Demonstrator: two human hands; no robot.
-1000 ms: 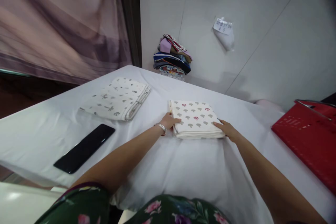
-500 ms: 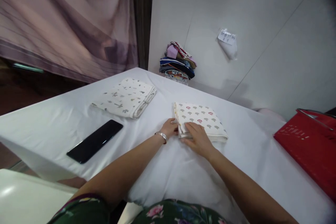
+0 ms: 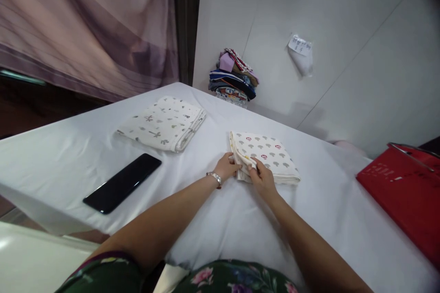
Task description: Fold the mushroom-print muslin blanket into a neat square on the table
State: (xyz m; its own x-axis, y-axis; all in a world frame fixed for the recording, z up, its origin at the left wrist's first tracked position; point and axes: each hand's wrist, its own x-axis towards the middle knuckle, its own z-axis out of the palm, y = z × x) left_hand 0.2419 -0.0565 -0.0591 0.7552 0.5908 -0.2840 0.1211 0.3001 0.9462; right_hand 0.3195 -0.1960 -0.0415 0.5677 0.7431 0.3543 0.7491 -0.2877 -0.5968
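Observation:
A folded white cloth with grey and red mushroom prints (image 3: 271, 153) lies on the white-covered table (image 3: 206, 219). At its near left corner, my left hand (image 3: 227, 167) pinches the folded edge between thumb and fingers. My right hand (image 3: 263, 178) grips the near edge just to the right, where the top layer is slightly lifted. A bracelet circles my left wrist. Farther left lies a second folded white cloth with grey plant prints (image 3: 163, 123), touched by neither hand.
A black phone (image 3: 123, 183) lies on the table's left side. At the right edge sits a red bag (image 3: 395, 183) with a metal handle. Beyond the table, a stack of folded clothes (image 3: 233, 80) stands by the wall, and a small plastic bag (image 3: 300, 57) hangs there.
My right hand has gone from lying flat on the mushroom-print cloth to gripping its near edge. The corner's top layer is now raised and bent. My left hand stays at the corner.

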